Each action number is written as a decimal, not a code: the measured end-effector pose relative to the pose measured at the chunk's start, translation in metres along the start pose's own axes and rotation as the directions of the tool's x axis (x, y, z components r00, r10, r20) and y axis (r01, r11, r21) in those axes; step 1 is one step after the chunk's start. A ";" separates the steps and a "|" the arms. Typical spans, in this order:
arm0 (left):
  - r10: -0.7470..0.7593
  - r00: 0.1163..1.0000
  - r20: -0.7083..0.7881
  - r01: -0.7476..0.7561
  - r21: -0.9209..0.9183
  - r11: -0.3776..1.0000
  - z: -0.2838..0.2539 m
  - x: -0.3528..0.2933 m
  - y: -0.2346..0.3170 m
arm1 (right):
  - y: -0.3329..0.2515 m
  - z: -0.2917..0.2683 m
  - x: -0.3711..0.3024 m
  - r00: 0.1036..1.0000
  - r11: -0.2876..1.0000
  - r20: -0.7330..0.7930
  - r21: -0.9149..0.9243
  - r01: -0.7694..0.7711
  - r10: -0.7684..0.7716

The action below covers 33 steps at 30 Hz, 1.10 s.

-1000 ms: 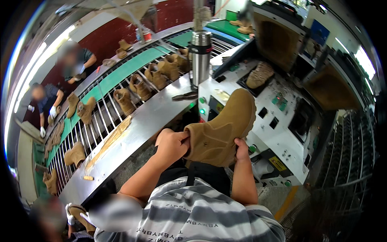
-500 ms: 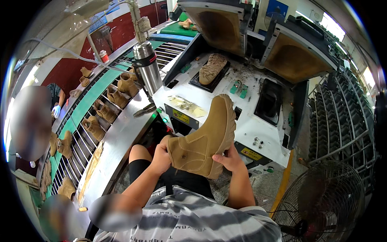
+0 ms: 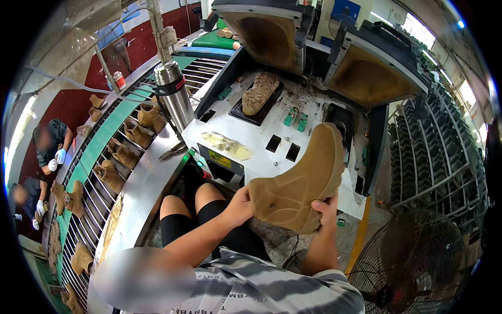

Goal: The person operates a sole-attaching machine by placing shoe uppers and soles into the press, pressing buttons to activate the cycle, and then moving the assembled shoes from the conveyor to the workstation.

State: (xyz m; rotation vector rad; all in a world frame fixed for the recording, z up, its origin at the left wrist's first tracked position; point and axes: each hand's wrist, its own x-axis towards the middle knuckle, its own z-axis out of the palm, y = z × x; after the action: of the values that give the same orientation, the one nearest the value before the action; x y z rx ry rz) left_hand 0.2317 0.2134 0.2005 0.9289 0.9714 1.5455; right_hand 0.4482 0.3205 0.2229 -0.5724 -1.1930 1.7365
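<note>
A tan ankle boot (image 3: 299, 184) is held up on its side in front of the machine, toe pointing up and away. My left hand (image 3: 240, 207) is closed round the top of its shaft, fingers partly hidden inside or behind. At the heel end, my right hand (image 3: 326, 210) grips the boot near the sole edge, thumb on the upper. Beyond the boot, a tan outsole (image 3: 260, 94) lies tread up in the left black recess of the white-topped press machine (image 3: 238, 166). The boot's toe partly covers the right black recess (image 3: 341, 116).
Two padded press lids (image 3: 269, 39) stand raised. On the left, a roller conveyor (image 3: 99, 201) carries several tan boots; two gloved co-workers (image 3: 51, 146) are beyond it. A steel flask (image 3: 175, 99) and pliers (image 3: 172, 150) sit beside the machine. A floor fan (image 3: 413, 261) and rack (image 3: 434, 152) stand right.
Both hands have carried the boot to the right, so its toe now overlaps the right recess. My view has turned slightly, and more of the co-workers at the left shows.
</note>
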 end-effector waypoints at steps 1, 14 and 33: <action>-0.007 1.000 -0.002 0.007 0.006 1.000 0.004 0.005 0.000 | -0.002 -0.002 0.007 0.994 0.996 -0.071 0.024 0.089 -0.088; 0.208 0.626 -0.751 0.358 0.514 0.779 -0.265 -0.106 -0.118 | -0.122 -0.092 0.214 0.858 0.504 -0.359 -0.852 -0.141 -0.368; 0.216 0.710 -0.671 0.411 0.643 0.646 -0.281 -0.043 -0.129 | -0.050 -0.129 0.343 0.771 0.063 -0.629 -0.777 -0.626 -0.096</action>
State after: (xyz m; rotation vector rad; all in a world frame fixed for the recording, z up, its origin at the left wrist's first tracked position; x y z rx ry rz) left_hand 0.0260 0.1548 -0.0266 0.7738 2.3561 1.3722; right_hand 0.4098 0.6872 0.2544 -2.1471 -1.7701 0.5301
